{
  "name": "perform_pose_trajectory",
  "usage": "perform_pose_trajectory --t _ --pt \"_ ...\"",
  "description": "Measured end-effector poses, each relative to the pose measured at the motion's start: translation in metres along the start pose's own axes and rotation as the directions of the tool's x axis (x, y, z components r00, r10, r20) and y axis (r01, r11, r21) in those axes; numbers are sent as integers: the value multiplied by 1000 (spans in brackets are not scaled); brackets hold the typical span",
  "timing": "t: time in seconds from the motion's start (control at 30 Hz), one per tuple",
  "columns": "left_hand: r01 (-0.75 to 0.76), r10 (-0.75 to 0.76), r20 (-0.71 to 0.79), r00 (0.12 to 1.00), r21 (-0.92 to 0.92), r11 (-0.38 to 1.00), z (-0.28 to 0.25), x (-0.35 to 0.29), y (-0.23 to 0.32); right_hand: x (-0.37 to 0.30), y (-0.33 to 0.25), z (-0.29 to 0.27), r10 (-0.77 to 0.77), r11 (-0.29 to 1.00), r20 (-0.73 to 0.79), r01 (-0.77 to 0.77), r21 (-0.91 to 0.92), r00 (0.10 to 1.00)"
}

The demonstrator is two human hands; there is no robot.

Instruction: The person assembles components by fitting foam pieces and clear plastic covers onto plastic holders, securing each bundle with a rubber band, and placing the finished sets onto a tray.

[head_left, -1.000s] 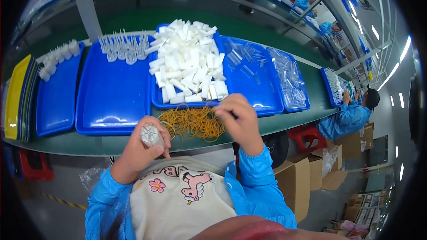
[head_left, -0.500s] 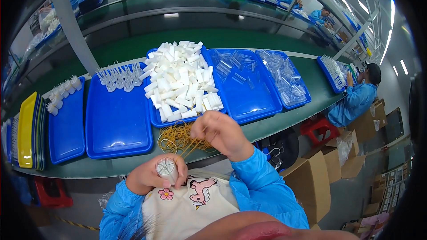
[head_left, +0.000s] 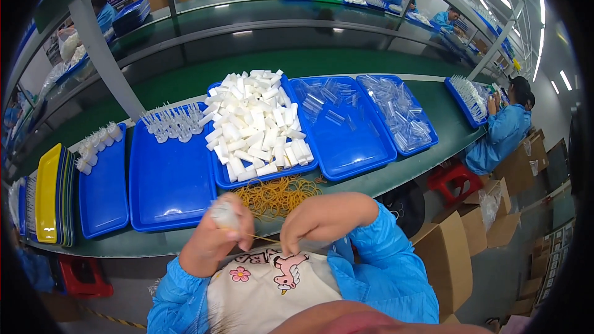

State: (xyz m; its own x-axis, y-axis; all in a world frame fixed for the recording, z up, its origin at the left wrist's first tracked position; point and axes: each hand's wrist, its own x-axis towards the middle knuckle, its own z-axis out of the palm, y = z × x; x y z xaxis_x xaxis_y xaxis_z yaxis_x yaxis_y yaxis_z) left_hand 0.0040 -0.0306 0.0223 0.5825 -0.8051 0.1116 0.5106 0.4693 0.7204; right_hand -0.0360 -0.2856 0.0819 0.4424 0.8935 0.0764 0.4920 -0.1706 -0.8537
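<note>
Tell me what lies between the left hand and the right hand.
In the head view, a yellowish rubber band stretches across the gap between the left hand and the right hand.

And right in front of you runs the long green table (head_left: 448, 142), its edges bowing toward the rim of your view! On your left a pale grey post (head_left: 105, 55) leans across, and beyond it a dark, glossy surface (head_left: 278, 31) catches lamp reflections. Red stools on both flanks, one at left (head_left: 86, 277), one at right (head_left: 455, 182)! Below your left side, grey floor (head_left: 133, 291) with a yellow-and-black striped line (head_left: 114, 317) (scuffed or merely blurred, you can't tell). Open cardboard boxes (head_left: 451, 266) crowd your right, while strip lights (head_left: 542, 43) blaze along the ceiling above!
</note>
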Motion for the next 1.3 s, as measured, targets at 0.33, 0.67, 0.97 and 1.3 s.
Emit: perform_pose_trajectory --t 0.33,0.67,0.97,1.3 --pt "-217 235 69 970 681 699 12 4 0 20 27 47 228 251 -536 483 839 813" --pt "43 106 -41 994 999 -20 34 16 11 34 37 52 -54 998 -708 21 -55 704" --pt "44 54 -196 979 465 884 31 6 1 39 38 67 150 736 -824 495 462 546" --pt "-130 207 -221 953 319 939 -2 6 -31 39 34 60 -215 973 -922 -8 -230 321"
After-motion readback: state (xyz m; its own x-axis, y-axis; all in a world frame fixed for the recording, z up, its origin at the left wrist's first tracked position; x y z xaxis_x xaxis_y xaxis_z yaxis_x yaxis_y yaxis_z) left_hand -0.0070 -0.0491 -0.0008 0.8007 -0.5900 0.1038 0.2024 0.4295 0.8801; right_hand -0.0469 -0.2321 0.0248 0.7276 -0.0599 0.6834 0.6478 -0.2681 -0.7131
